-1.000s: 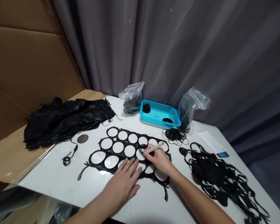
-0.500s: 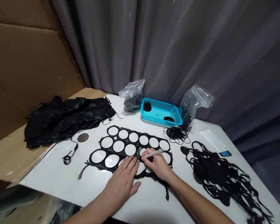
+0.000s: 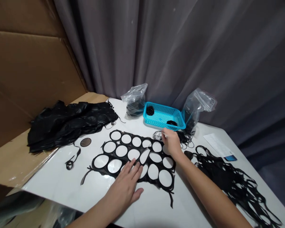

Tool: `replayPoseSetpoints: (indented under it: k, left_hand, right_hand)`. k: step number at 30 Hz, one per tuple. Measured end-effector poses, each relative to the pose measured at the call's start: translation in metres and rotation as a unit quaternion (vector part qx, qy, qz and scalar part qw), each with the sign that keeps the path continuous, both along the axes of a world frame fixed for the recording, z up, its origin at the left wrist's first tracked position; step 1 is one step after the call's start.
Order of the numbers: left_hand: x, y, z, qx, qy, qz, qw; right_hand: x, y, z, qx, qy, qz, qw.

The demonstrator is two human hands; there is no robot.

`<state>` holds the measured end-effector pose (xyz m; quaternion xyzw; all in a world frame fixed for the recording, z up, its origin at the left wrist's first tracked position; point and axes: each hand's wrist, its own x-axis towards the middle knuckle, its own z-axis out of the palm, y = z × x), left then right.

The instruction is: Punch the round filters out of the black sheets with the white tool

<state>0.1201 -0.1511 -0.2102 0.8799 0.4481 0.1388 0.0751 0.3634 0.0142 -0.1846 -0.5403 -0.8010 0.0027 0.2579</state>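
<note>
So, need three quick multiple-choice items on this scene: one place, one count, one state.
1. Where is the right hand?
A) Over the tangle of thin black cord, in front of the blue basket
B) On the cardboard
C) Inside the basket

2. How many black coils lie in the basket?
A) One
B) Two
C) Three

3. How does the left hand lie?
A) Closed around a pen
B) Raised clear of the table
C) Flat, fingers spread, on the black sheet with round holes

Answers:
1. A: the hand overlaps the cord, just before the basket.
2. B: two separate coils show inside.
3. C: the spread fingers rest on the sheet.
</note>
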Motion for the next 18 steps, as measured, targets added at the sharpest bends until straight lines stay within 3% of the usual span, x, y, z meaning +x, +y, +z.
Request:
replayPoseSetpoints:
  k: [2, 4, 7, 10, 13, 18]
  left_hand:
    - [-0.001, 0.001, 0.004, -0.012, 0.005, -0.006, 1.0]
    - [-0.002, 0.007, 0.011, -0.028, 0.001, -0.008, 1.0]
    - [0.0, 0.029, 0.025, -0.037, -0.009, 0.007, 0.999]
    - [0.004, 0.057, 0.03, 0.001, 0.008, 0.008, 1.0]
    - [0.007, 0.074, 0.019, 0.016, 0.03, -0.001, 0.999]
    - [0.007, 0.072, -0.006, 0.027, 0.028, 0.016, 0.999]
  right_hand:
    - [0.011, 0.021, 0.003, -0.006, 0.042, -0.038, 0.998]
    - [0.013, 0.026, 0.004, -0.041, 0.092, -0.047, 0.994]
    - [-0.001, 0.011, 0.004, -0.127, 0.159, -0.004, 0.979]
    - [-0.021, -0.012, 0.002, -0.214, 0.205, 0.067, 0.953]
    - [-0.033, -0.026, -0.003, -0.272, 0.239, 0.104, 0.926]
    - [-0.034, -0.031, -0.011, -0.298, 0.266, 0.119, 0.909]
